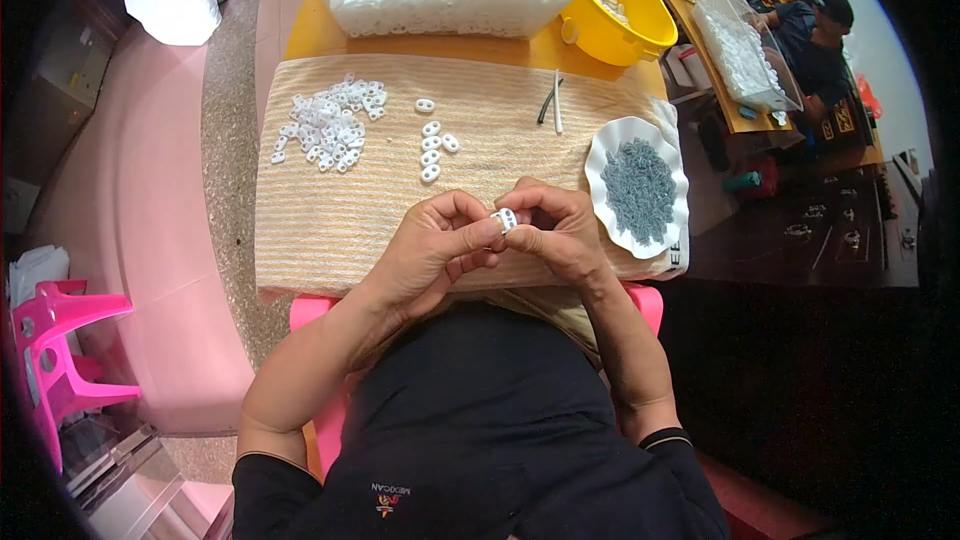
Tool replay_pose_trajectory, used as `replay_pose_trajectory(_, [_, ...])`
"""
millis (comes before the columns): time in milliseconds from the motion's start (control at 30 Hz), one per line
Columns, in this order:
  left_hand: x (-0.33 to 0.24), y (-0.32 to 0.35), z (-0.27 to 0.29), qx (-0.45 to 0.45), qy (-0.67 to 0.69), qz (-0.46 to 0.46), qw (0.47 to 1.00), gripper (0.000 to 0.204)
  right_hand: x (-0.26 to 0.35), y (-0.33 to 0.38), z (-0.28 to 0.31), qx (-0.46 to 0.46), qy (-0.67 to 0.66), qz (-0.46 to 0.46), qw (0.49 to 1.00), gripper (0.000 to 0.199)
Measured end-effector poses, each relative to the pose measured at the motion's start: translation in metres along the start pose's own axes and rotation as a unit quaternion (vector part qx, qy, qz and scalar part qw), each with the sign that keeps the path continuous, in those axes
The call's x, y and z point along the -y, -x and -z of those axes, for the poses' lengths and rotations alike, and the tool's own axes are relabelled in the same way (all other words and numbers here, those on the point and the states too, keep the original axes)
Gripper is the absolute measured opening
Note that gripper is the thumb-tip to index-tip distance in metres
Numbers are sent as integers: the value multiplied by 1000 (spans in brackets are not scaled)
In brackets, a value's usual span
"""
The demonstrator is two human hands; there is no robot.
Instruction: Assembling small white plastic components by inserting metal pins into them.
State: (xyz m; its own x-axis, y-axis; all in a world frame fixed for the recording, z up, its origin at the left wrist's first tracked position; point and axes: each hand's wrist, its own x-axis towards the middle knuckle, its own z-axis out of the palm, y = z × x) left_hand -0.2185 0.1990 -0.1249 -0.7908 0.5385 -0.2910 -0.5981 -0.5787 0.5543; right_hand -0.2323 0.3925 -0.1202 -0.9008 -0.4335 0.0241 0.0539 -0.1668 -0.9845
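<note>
Left hand (435, 245) and right hand (555, 230) meet over striped towel (330, 210), fingertips of both pinching small white plastic piece (505, 219). Loose white pieces (330, 125) heaped far left; short row (432, 150) just ahead. White dish of grey parts (637, 190) beside right hand. Tweezers (553, 100) beyond.

Bright, even daylight, soft shadows, sharp centre (bent, black-vignetted fisheye rim).

The scene was viewed from a single head-worn fisheye camera, directed steeply downward and close over the striped towel (330, 210); straight edges were bent near the rim.
</note>
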Motion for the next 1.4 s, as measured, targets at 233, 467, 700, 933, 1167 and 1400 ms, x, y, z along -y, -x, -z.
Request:
replay_pose_trajectory(233, [2,2,-1,15,-12,-12,1000,12,3,3,-5,0,20,15,1000,25])
replay_pose_trajectory(467, [3,6,-9,10,-10,-20,1000,12,10,6,-5,17,115,56,992,25])
replay_pose_trajectory(700, [4,1,-5,4,-1,-17,1000,11,5,3,-4,11,48,11,999,21])
replay_pose_trajectory(933, [3,1,-5,-11,-7,-17,1000,11,15,1,1,-3,-2,-20,1000,11])
replay_pose_trajectory(1167, [8,1,-4,-27,-67,-5,997,12,51,-19,59,-79,219,-77,969,12])
replay_pose_trajectory(1400, [13,0,-6,-14,-77,-3,997,12,94,-92,128,-346,147,163,912,22])
